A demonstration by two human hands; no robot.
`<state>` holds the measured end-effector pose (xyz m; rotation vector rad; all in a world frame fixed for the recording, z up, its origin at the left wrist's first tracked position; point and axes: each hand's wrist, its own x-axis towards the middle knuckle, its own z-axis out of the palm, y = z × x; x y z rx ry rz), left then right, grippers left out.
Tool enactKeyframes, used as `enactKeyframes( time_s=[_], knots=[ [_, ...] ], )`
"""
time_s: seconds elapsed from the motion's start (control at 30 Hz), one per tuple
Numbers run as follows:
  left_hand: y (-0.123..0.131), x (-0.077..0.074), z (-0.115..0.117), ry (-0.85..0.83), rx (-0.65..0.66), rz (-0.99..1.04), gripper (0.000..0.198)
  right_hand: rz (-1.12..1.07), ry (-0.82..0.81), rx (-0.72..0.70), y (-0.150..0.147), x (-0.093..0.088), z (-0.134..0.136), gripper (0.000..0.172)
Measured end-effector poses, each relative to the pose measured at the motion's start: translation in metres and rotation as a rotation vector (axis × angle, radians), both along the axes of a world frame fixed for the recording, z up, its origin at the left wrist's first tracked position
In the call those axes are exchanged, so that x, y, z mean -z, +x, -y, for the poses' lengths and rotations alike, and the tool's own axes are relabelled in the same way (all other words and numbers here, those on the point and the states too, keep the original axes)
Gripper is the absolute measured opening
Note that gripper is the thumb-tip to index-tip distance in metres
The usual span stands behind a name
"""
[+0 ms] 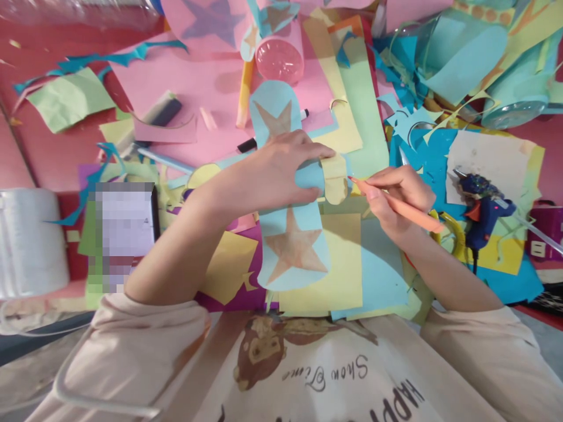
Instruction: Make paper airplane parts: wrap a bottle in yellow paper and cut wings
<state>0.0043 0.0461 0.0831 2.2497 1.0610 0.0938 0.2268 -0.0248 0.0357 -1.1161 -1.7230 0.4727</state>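
My left hand (281,170) is wrapped round a light blue paper roll (310,181) with a pale yellow strip (335,177) curled over its end. A long blue paper piece with a tan star (294,246) hangs from it toward me. My right hand (398,196) grips an orange pencil (396,205), its red tip touching the yellow strip. Both hands hover over a heap of coloured paper sheets.
A blue glue gun (481,205) lies on white paper at the right. A pink round lid (280,58) and a black marker (250,143) sit farther off. A phone (125,225) stands at the left beside a clear plastic roll (29,243). Paper scraps cover the pink surface.
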Motion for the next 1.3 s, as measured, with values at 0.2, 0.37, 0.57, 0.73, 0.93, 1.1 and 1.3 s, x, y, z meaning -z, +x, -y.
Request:
enactKeyframes(
  time_s=[0.2, 0.37, 0.57, 0.73, 0.93, 1.1, 1.3],
  knots=[
    [-0.001, 0.002, -0.001, 0.005, 0.006, 0.016, 0.048, 0.026, -0.018, -0.001, -0.002, -0.005, 0.002, 0.007],
    [-0.002, 0.002, -0.002, 0.003, -0.002, 0.013, 0.049, 0.038, -0.013, 0.003, -0.003, -0.006, 0.001, 0.003],
    [-0.001, 0.001, -0.002, 0.001, 0.002, 0.016, 0.049, 0.012, -0.016, -0.031, -0.004, -0.005, 0.002, 0.004],
    [-0.002, 0.001, -0.002, 0.001, 0.001, 0.007, 0.048, 0.014, -0.041, -0.082, -0.007, -0.004, 0.004, 0.005],
    [-0.001, 0.0, -0.002, -0.007, -0.005, -0.002, 0.049, 0.068, -0.003, -0.121, -0.012, -0.008, 0.005, 0.008],
    [-0.001, 0.0, -0.001, -0.014, -0.006, 0.007, 0.049, 0.088, -0.022, -0.139, -0.013, -0.011, 0.006, 0.008],
    [-0.001, 0.002, -0.001, -0.014, -0.014, 0.001, 0.05, 0.119, 0.013, -0.163, -0.015, -0.01, 0.006, 0.006]
  ],
)
